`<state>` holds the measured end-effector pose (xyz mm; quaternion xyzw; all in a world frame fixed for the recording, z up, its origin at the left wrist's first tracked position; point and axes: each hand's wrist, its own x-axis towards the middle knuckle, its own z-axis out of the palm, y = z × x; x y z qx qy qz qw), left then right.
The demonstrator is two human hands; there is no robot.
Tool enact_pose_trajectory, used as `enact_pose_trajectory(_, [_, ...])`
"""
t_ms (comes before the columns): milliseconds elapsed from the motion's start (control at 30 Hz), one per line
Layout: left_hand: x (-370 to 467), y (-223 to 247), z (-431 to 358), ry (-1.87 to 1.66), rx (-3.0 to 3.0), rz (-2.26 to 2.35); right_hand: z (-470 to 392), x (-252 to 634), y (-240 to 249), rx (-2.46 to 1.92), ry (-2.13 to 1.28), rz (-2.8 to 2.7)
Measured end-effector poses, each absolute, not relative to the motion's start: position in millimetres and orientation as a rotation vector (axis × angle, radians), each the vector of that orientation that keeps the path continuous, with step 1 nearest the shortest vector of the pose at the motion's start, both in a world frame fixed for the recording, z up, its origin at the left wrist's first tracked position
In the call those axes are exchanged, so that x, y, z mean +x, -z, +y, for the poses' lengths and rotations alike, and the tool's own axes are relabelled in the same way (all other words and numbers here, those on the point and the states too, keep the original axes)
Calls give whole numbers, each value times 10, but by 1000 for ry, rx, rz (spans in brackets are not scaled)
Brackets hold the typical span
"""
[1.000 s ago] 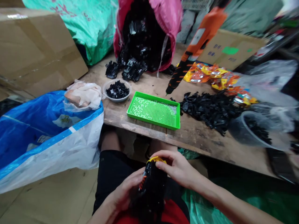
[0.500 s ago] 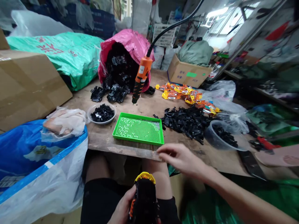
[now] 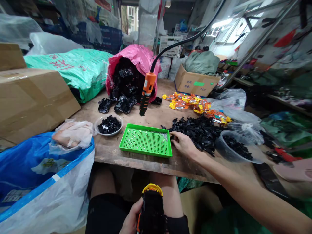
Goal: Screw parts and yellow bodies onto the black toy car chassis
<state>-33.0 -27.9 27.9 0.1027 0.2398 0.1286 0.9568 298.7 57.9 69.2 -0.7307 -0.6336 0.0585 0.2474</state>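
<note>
My left hand (image 3: 133, 216) grips a toy car (image 3: 153, 208) low in front of my lap. The car shows a black underside, a yellow end piece and a bit of orange at its side. My right hand (image 3: 182, 143) is at the right end of a green perforated tray (image 3: 146, 153), its thumb and fingers bent together. Something dark shows between the fingertips, too small to name. Tiny silvery screws (image 3: 163, 135) lie in the tray, mostly toward its right corner. Just beyond my right hand spreads a heap of black plastic parts (image 3: 197, 131).
An orange electric screwdriver (image 3: 148, 86) hangs from a cable over the table. Bowls of small black parts (image 3: 109, 125) stand left and right. Orange-yellow car bodies (image 3: 187, 100) lie behind the heap. A pink sack (image 3: 143, 55) spills black car pieces; a cardboard box (image 3: 34, 100) stands left.
My right hand has moved forward from the table's front edge to the tray's right end. My left hand still holds the toy car. The view has tilted up a little.
</note>
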Motion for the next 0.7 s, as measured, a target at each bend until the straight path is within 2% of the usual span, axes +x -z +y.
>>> enact_pose_trajectory(300, [-263, -301, -269, -253, 215, 474, 17, 2939, -775, -2002, -272, -1846])
enact_pose_trajectory(567, [-314, -315, -262, -237, 223, 497, 13, 3137, -881, -1968, -216, -2049])
enact_pose_trajectory(700, [-297, -317, -274, -270, 239, 501, 57, 3231, -892, -1859, -328, -2161])
